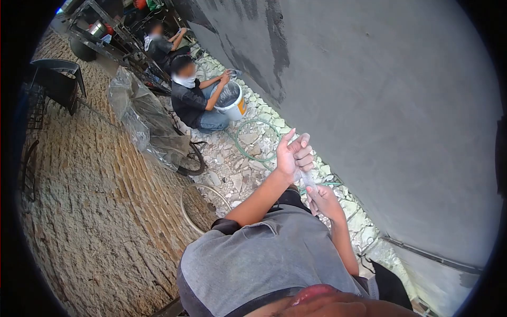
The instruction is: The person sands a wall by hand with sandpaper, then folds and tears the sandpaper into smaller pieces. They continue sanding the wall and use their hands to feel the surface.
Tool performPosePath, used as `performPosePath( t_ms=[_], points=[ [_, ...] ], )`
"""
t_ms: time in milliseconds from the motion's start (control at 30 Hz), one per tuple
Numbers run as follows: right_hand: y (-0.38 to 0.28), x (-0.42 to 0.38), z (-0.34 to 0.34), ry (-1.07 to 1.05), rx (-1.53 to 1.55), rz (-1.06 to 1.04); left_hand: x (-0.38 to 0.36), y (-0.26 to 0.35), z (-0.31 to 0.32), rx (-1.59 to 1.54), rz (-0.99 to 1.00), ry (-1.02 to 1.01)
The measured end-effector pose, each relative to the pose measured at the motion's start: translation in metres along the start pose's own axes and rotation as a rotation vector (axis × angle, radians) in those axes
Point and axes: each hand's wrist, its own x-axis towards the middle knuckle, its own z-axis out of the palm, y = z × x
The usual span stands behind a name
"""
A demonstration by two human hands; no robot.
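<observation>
My left hand [294, 154] is raised in front of my chest, its dusty fingers apart and half curled, with thumb and forefinger pointing up. Just below and to its right, my right hand [326, 202] is closed in a pinch. A thin, pale grey strip [308, 180] runs from the right fingers up to the base of the left palm. What it is made of I cannot make out. Both hands are over the rubble, close to the grey plastered wall [391, 121].
Broken stones [237, 177] cover the ground along the wall, with a green hose [239, 142] looped on them. A co-worker [191, 103] crouches by a white bucket [232, 110]; another person [161, 50] sits behind. Plastic sheeting [142, 116] drapes something beside the rough wall [105, 211].
</observation>
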Motion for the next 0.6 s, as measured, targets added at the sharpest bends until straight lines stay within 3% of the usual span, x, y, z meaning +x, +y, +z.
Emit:
performPosePath(
  t_ms=[167, 267, 333, 400, 467, 533, 600],
  points=[
    [-0.003, 0.000, -0.007, -0.086, -0.008, 0.015, -0.001, -0.002, -0.001, -0.035, 0.002, 0.001],
    [0.010, 0.000, -0.005, -0.018, -0.019, -0.011, -0.001, -0.007, 0.000, 0.025, -0.007, 0.030],
    [0.014, -0.003, -0.006, -0.016, -0.057, -0.004, -0.001, -0.011, -0.005, 0.011, -0.024, -0.082],
    [0.021, -0.003, -0.007, 0.047, 0.080, 0.030, 0.001, -0.020, 0.004, 0.124, 0.014, 0.084],
    [0.020, -0.004, -0.007, 0.084, 0.117, 0.007, 0.001, -0.029, 0.012, 0.137, 0.024, 0.090],
    [0.020, -0.004, -0.008, 0.125, 0.155, -0.015, 0.000, -0.039, 0.026, 0.117, -0.014, 0.293],
    [0.022, -0.004, -0.009, 0.097, 0.176, -0.043, 0.002, -0.043, 0.021, 0.133, -0.039, 0.298]
  ],
)
